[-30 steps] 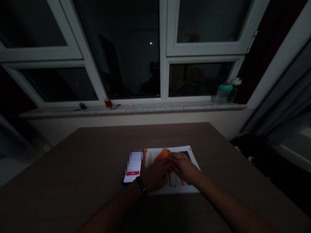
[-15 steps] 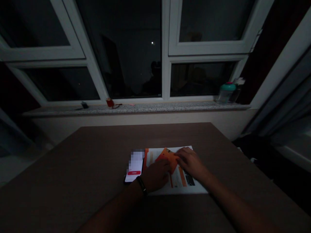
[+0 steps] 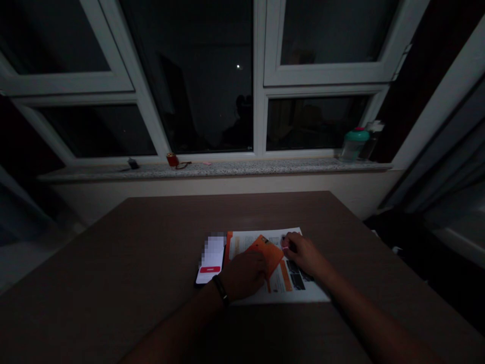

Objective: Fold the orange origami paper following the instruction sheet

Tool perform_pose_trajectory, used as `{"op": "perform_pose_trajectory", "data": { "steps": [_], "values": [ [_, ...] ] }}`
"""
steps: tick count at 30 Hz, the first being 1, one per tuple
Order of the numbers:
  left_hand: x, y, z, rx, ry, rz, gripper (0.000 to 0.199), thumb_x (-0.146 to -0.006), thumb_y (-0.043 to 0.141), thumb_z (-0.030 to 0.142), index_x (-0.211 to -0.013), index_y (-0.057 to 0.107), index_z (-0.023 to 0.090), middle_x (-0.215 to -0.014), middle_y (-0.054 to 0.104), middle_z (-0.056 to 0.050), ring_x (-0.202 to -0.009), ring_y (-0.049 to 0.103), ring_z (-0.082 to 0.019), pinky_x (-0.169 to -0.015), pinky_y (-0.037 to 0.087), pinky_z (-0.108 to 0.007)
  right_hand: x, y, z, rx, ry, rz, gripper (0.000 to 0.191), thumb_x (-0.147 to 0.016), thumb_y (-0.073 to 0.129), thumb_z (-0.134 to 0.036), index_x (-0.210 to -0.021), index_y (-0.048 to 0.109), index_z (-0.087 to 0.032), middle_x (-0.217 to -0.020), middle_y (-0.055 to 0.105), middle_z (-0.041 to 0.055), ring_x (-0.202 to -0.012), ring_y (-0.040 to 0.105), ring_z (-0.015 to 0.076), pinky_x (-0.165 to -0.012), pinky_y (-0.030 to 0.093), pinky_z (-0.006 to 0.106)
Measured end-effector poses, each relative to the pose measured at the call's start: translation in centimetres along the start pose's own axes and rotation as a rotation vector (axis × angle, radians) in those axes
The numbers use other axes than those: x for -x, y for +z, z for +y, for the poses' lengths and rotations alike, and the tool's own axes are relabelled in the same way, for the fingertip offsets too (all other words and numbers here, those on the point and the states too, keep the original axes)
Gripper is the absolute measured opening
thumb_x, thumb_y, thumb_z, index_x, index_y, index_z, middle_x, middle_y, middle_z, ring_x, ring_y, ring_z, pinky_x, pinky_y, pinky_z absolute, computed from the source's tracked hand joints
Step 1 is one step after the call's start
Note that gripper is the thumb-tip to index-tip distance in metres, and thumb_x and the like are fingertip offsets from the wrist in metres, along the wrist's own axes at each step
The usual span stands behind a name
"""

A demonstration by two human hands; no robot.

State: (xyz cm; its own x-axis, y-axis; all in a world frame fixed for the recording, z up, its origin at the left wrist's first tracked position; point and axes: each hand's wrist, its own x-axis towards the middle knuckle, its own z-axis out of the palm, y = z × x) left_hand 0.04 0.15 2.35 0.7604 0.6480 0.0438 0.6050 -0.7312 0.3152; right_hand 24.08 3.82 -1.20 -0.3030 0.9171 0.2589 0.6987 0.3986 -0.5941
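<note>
My left hand (image 3: 244, 274) rests with curled fingers on a folded orange paper (image 3: 273, 256), holding its lower left side. The orange paper lies tilted on a white printed sheet (image 3: 311, 293) with orange blocks and dark pictures. To the right of the orange paper, my right hand (image 3: 306, 254) is over the sheet, its fingers pinched together. A small pinkish bit shows at those fingertips, too dark to name. Just left of the sheet lies a lit smartphone (image 3: 210, 259) with a red button on its screen.
All this lies on a brown wooden table (image 3: 151, 227). Behind it, a speckled stone windowsill (image 3: 235, 168) bears a small red-orange jar (image 3: 172, 160), a small dark bottle (image 3: 132, 163) and a teal-lidded clear bottle (image 3: 355, 144). The room is dim.
My right hand has come off the orange paper and shifted slightly right, its fingers now drawn together. My left hand stays on the orange paper.
</note>
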Motion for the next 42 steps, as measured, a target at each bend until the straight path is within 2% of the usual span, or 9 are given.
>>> {"op": "perform_pose_trajectory", "data": {
  "steps": [4, 8, 10, 14, 22, 28, 31, 37, 42],
  "values": [
    [-0.1, -0.2, 0.1, -0.007, 0.027, 0.011, 0.01, -0.084, 0.052, 0.012, -0.084, 0.061, 0.017, -0.096, 0.063, -0.006, -0.097, 0.061, -0.022, -0.084, 0.049, -0.031, 0.0, 0.1, -0.6, -0.094, -0.003, 0.017, 0.012, -0.085, 0.052, -0.019, -0.096, 0.059, -0.021, -0.082, 0.064, 0.0012, -0.074, 0.06, 0.0173, -0.07, 0.044, 0.027],
    [-0.2, -0.3, 0.2, -0.031, 0.008, -0.011, 0.01, -0.084, 0.052, 0.013, -0.082, 0.06, 0.018, -0.094, 0.064, -0.006, -0.092, 0.062, -0.022, -0.082, 0.05, -0.031, 0.1, 0.6, -1.0, -0.146, -0.101, -0.063, 0.019, -0.09, 0.049, -0.02, -0.107, 0.058, -0.02, -0.094, 0.065, 0.0046, -0.088, 0.062, 0.0194, -0.079, 0.047, 0.03],
    [-0.2, -0.3, 0.3, -0.049, -0.005, -0.012, 0.01, -0.084, 0.051, 0.014, -0.082, 0.06, 0.018, -0.094, 0.065, -0.006, -0.092, 0.062, -0.022, -0.081, 0.05, -0.031, 0.1, 0.9, -1.1, -0.136, -0.152, -0.086, 0.017, -0.092, 0.047, -0.018, -0.104, 0.06, -0.02, -0.099, 0.065, 0.0063, -0.093, 0.061, 0.0201, -0.084, 0.047, 0.032],
    [-0.3, -0.1, 0.3, -0.052, 0.004, -0.01, 0.012, -0.085, 0.049, 0.015, -0.085, 0.061, 0.018, -0.094, 0.065, -0.006, -0.092, 0.061, -0.022, -0.081, 0.05, -0.031, 0.0, 1.4, -1.1, -0.08, -0.192, -0.078, 0.014, -0.09, 0.049, -0.013, -0.094, 0.061, -0.019, -0.097, 0.061, 0.0066, -0.094, 0.06, 0.0199, -0.086, 0.047, 0.032],
    [-0.2, -0.4, 0.5, -0.054, -0.011, -0.002, 0.01, -0.085, 0.051, 0.014, -0.083, 0.06, 0.018, -0.093, 0.066, -0.005, -0.091, 0.062, -0.021, -0.08, 0.049, -0.03, -0.6, 2.5, -1.2, 0.012, -0.146, -0.042, 0.016, -0.088, 0.047, -0.01, -0.092, 0.06, -0.018, -0.096, 0.058, 0.0061, -0.093, 0.059, 0.0192, -0.086, 0.045, 0.031],
    [-0.2, 0.3, 0.2, 0.01, -0.011, 0.03, 0.015, -0.085, 0.049, 0.011, -0.093, 0.06, 0.018, -0.107, 0.064, -0.008, -0.103, 0.06, -0.022, -0.09, 0.049, -0.033, -1.0, 2.0, -0.8, -0.064, -0.074, 0.052, 0.011, -0.088, 0.048, -0.016, -0.09, 0.059, -0.018, -0.09, 0.059, 0.0049, -0.083, 0.059, 0.019, -0.078, 0.046, 0.031],
    [-0.1, 0.6, 0.0, 0.04, 0.012, 0.044, 0.018, -0.085, 0.049, 0.009, -0.096, 0.06, 0.018, -0.111, 0.063, -0.008, -0.107, 0.059, -0.022, -0.093, 0.048, -0.034, -0.8, 1.6, -0.4, -0.133, -0.08, 0.025, 0.009, -0.087, 0.05, -0.018, -0.089, 0.059, -0.019, -0.087, 0.06, 0.0036, -0.08, 0.059, 0.0184, -0.075, 0.046, 0.03],
    [-0.3, 0.6, -0.1, 0.052, 0.044, 0.066, 0.017, -0.082, 0.05, 0.008, -0.091, 0.061, 0.018, -0.105, 0.064, -0.007, -0.103, 0.06, -0.023, -0.09, 0.05, -0.034, -0.4, 2.2, -0.6, -0.147, -0.164, -0.041, 0.009, -0.085, 0.052, -0.014, -0.088, 0.059, -0.019, -0.088, 0.06, 0.003, -0.081, 0.06, 0.0171, -0.075, 0.044, 0.028],
    [-0.3, 0.7, -0.3, 0.064, 0.079, 0.071, 0.018, -0.084, 0.05, 0.008, -0.092, 0.062, 0.019, -0.105, 0.064, -0.007, -0.105, 0.06, -0.023, -0.092, 0.049, -0.034, -1.0, 3.1, -0.7, -0.068, -0.102, -0.003, 0.01, -0.082, 0.051, -0.011, -0.085, 0.058, -0.019, -0.081, 0.059, 0.0014, -0.074, 0.058, 0.0161, -0.069, 0.041, 0.026]
  ]
}}
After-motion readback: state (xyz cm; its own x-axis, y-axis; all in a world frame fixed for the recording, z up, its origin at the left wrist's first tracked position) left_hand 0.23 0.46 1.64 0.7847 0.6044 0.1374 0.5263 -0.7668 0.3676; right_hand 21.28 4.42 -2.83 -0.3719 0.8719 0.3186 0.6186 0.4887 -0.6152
